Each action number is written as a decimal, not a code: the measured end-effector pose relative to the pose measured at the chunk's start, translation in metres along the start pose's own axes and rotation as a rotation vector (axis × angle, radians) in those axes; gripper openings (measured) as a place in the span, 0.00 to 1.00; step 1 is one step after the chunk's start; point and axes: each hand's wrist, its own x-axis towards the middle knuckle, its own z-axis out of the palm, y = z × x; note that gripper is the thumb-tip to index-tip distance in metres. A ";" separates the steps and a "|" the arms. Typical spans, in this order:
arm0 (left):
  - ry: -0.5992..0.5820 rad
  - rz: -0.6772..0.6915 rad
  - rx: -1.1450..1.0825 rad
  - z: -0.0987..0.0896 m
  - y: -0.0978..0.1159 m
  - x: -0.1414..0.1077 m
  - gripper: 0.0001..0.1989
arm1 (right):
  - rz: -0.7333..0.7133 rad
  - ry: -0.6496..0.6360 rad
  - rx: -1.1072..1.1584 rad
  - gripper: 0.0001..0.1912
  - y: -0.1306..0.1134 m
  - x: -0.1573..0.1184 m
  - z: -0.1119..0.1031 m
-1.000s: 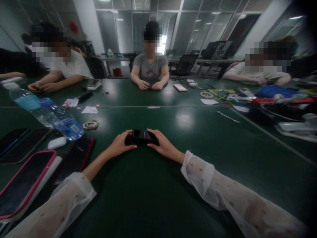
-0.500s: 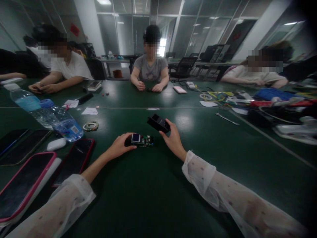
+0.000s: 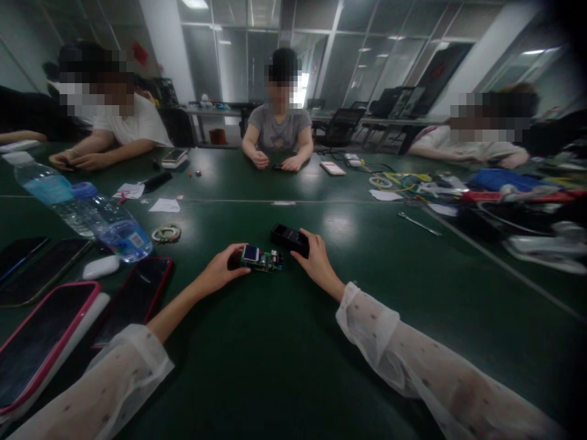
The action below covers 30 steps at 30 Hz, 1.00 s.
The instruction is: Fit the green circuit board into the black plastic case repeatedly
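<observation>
My left hand (image 3: 224,267) holds a small green circuit board (image 3: 263,261) by its left end, thumb in front and fingers behind. A small square screen (image 3: 251,253) sits on the board's left part. My right hand (image 3: 316,256) grips the right end of a black rectangular case (image 3: 288,239) between thumb and fingers. The case is just behind and to the right of the board, with a narrow gap between them. Both are low over the green table (image 3: 284,342); whether they touch it is hard to tell.
Bottles (image 3: 119,229), a bracelet (image 3: 166,233), a white earphone case (image 3: 101,267) and several phones (image 3: 132,302) lie at left. A metal wrench (image 3: 419,223) and a cable pile (image 3: 509,183) are at right. Three people sit across the table, one in grey (image 3: 279,128).
My right hand has lowered the black case toward the table, slightly left, and it is now less tilted. My left hand still holds the circuit board in nearly the same place.
</observation>
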 end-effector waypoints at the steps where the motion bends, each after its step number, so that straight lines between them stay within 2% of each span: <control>1: 0.003 0.001 0.000 0.000 0.000 0.000 0.30 | 0.008 -0.003 -0.002 0.33 0.000 0.000 0.000; 4: 0.008 -0.007 0.026 0.000 0.000 0.000 0.29 | 0.017 -0.017 0.006 0.34 0.000 -0.001 -0.001; 12: 0.010 -0.019 0.041 0.001 -0.003 0.000 0.28 | -0.018 -0.013 0.027 0.28 -0.004 0.000 -0.004; 17: 0.004 -0.020 0.038 0.000 -0.002 0.000 0.28 | 0.013 0.057 0.088 0.28 -0.012 0.000 -0.008; 22: 0.018 0.012 0.030 0.000 -0.001 0.001 0.29 | -0.094 0.090 0.178 0.31 -0.030 -0.007 -0.013; 30: 0.050 -0.008 0.012 0.004 -0.007 0.003 0.31 | -0.233 -0.106 0.212 0.31 -0.055 -0.017 -0.014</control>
